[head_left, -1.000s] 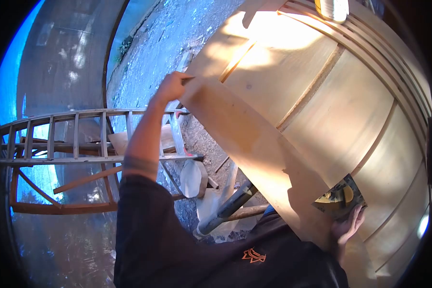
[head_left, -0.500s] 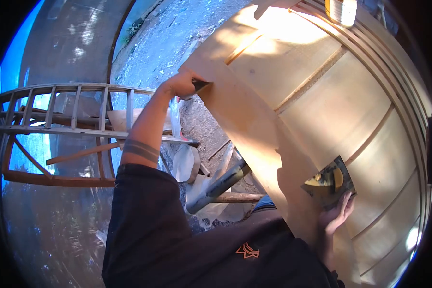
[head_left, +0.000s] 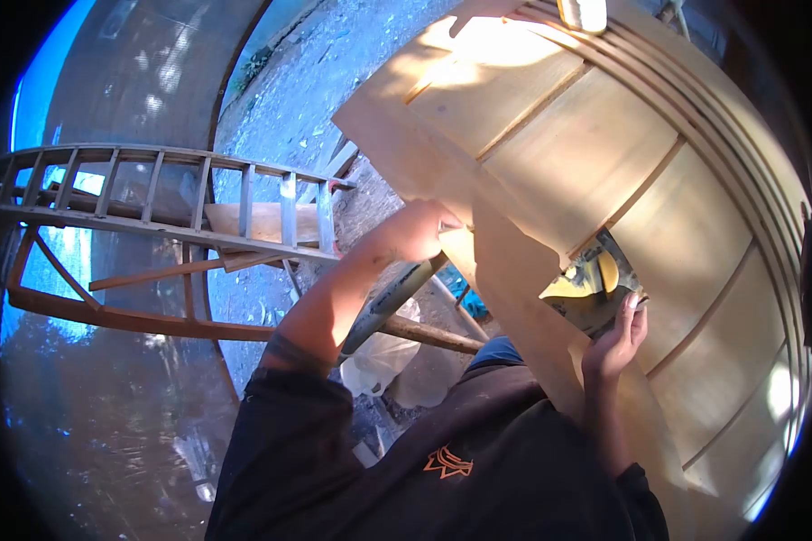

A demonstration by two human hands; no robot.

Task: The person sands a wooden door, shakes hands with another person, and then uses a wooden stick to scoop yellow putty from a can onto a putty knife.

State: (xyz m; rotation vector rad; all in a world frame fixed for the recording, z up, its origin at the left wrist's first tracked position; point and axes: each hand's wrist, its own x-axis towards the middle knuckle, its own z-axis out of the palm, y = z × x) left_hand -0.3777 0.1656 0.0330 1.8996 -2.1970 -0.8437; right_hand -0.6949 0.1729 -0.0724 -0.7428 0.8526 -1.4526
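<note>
- Firstly, very near to the body, the right hand [head_left: 609,347] is closed on the lower corner of a dark plate [head_left: 595,312], with the thumb on top.
- On this plate lies a yellow patch [head_left: 576,284], which looks like paste. It is better to keep the plate level and close over the wood, so any drip falls there.
- The left hand [head_left: 413,233] has its fingers drawn together at the near edge of the wooden panel [head_left: 514,288]; whether they clamp a small tool, I cannot tell. Light, even pressure along the edge would suit this work, with the wrist steady.
- Just below the left hand passes a dark pipe [head_left: 388,302]; the elbow should stay free of it.
- Farther, narrow ribs [head_left: 642,194] cross the panel; a careful stroke should not catch on them.
- At the far side run long curved strips [head_left: 686,99], with a container [head_left: 586,14] beside them.
- Well apart, on the left, lies a ladder [head_left: 289,209].
</note>
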